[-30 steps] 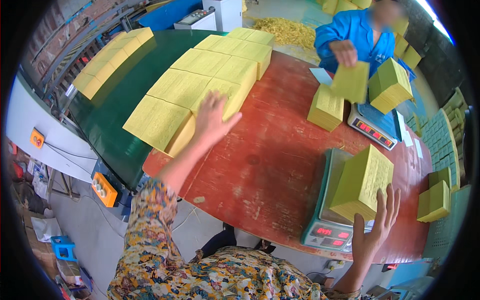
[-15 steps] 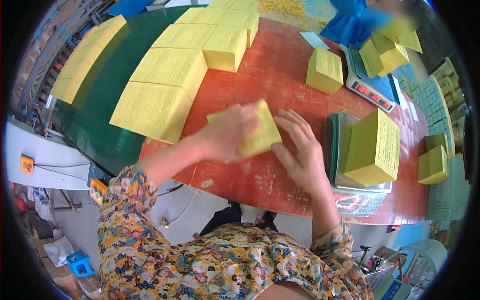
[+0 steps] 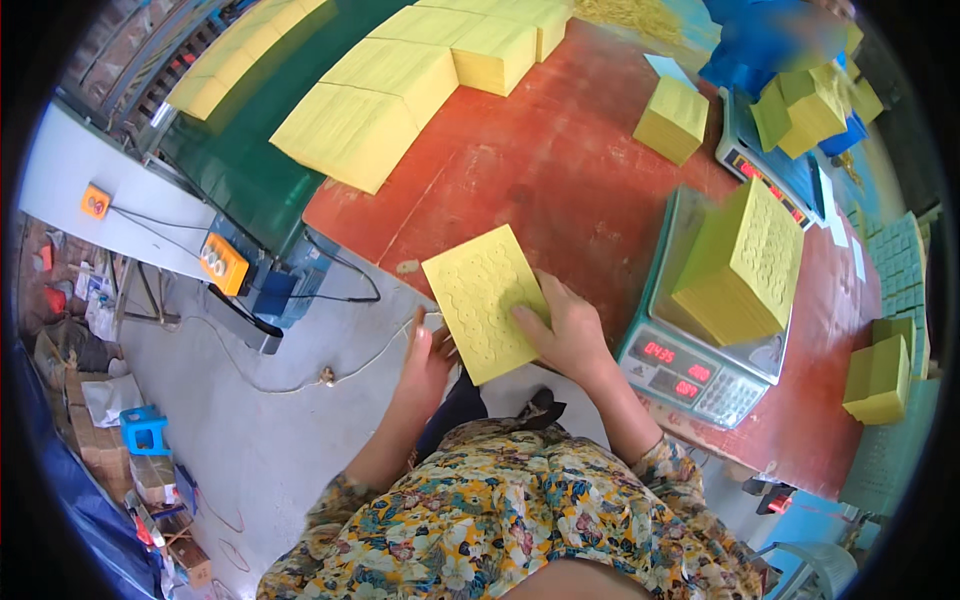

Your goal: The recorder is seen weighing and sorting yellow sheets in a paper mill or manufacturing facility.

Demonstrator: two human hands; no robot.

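My right hand grips a thin stack of yellow paper by its right edge, thumb on the top face. Rows of curved, coin-like marks cover that face. The stack is tilted above the table's front edge. At its lower left edge is my left hand, fingers apart and partly hidden behind the paper; its thumb is off the sheets. To the right, a tall block of yellow paper rests on a digital scale with lit red digits.
Blocks of yellow paper line the far left of the red table, beside a green belt. A single paper block stands near a second scale. A person in blue is beyond. A blue stool is on the floor.
The thin paper stack has come off the tabletop toward me and now shows its marked face. My left hand has moved from on top of it to its lower left edge. The view has shifted.
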